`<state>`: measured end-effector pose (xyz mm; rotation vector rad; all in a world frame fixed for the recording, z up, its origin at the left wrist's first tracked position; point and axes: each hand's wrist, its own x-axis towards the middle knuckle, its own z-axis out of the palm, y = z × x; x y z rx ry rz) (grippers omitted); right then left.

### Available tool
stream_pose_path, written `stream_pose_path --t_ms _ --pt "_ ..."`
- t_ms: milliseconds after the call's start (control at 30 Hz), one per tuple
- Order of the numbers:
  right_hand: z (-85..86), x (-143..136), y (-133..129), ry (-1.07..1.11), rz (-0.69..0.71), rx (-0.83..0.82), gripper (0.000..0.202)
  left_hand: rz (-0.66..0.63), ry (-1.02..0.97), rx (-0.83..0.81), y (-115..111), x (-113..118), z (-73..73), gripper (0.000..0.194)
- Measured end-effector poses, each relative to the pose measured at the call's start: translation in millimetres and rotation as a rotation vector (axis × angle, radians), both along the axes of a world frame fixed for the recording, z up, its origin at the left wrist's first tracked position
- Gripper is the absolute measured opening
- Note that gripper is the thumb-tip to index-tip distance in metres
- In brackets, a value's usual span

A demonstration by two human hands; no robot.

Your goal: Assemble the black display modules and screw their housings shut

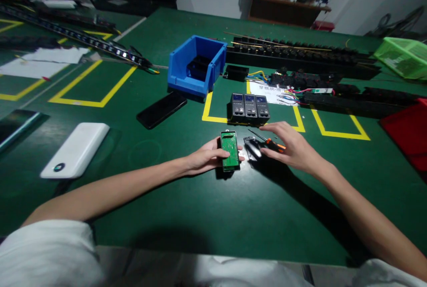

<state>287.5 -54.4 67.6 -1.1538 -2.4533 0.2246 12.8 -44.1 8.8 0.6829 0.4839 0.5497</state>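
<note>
Grasped the green circuit board firmly in the fingers of the left hand, pressed the thumb right onto its face! Across from there, held the fingers of the right hand parted and curved. Spotted an orange-handled screwdriver between those fingertips, couldn't tell about contact. Saw a glossy black piece on the desk between both hands' fingers, three black modules just beyond.

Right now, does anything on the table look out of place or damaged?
Nothing looks plainly damaged. Loose wires splay untidily over the paper, ends apparently unconnected, and the board in your left hand is uncovered.
</note>
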Motion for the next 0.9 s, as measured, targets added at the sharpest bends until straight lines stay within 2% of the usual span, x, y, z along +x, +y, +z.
stream_pose_path --t_ms 100,200,400,600,667,767,833,900 --pt "-0.5 1.6 -0.5 -0.038 0.034 -0.059 0.044 -0.013 -0.026 -0.010 0.2 -0.8 0.3 0.052" --pt "-9.8 -9.2 -5.7 0.073 0.028 -0.051 0.038 -0.016 -0.051 -0.029 0.5 -0.9 0.8 0.049" --pt "-25.1 -38.7 -18.2 0.218 0.036 -0.071 0.049 0.016 0.028 0.052 -2.3 1.5 0.5 0.037" --pt "-34.9 -52.4 -28.6 0.317 -0.001 -0.009 0.056 0.114 0.045 0.117 -5.2 5.8 1.7 0.050" --pt "-38.8 -56.4 -31.5 0.365 -0.025 0.007 0.049 0.150 0.070 0.165 -6.9 6.5 0.3 0.052" --pt "-45.8 -60.4 -32.2 0.434 -0.089 0.060 0.028 0.181 0.122 0.291 -11.1 6.4 -3.1 0.055" --pt "-51.5 -59.8 -29.9 0.453 -0.094 0.103 0.015 0.173 0.148 0.335 -13.6 5.4 -4.6 0.059" --pt "-57.5 -56.8 -26.6 0.428 -0.068 0.148 0.011 0.133 0.149 0.324 -14.7 3.9 -4.6 0.061"
